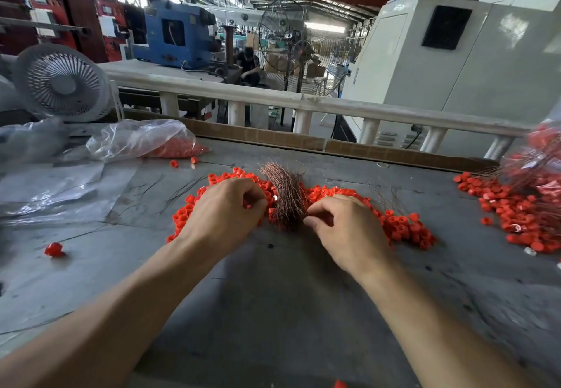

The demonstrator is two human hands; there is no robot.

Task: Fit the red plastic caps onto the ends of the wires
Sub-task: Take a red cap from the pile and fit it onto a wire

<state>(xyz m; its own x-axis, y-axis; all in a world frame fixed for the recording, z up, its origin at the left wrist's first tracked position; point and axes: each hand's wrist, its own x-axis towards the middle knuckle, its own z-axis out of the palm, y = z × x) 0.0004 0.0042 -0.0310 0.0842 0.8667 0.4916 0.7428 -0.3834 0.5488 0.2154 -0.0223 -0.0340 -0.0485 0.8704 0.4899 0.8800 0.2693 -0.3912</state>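
**Capping wires: both hands at the bundle, mid-pick**

Right now both hands sit either side of the wire bundle (285, 196), which lies on the grey tabletop (273, 296) in the middle of a spread of red caps (400, 226).

Left hand (226, 208): fingers curled in, something red showing at the fingertips. Looks like a cap pinched there, but it's small and partly hidden, so not certain. Right hand (346, 226): thumb and fingers curled together at the near end of the bundle, apparently picking at a strand. Can't tell if one wire is actually held.

Handling, my read:
- Wires: thin, coppery-brown, fine as bristles, slightly fanned and curved. Light and springy, will bend easily and tangle. Best taken near the end being capped, so the tip doesn't flex away.
- Caps: small, round, hollow, bright red plastic. Light, rigid, smooth, likely to roll or skid if nudged. Pinch across the sides, open end toward the wire.

Looks: bundle is a dense dark-copper tuft, ends toward the person. Caps lie loose in a band behind and beside both hands.

Also around: second heap of caps with wires (525, 214) at far right, a clear bag of caps (145, 141) at back left, one stray cap (54, 249) near left.
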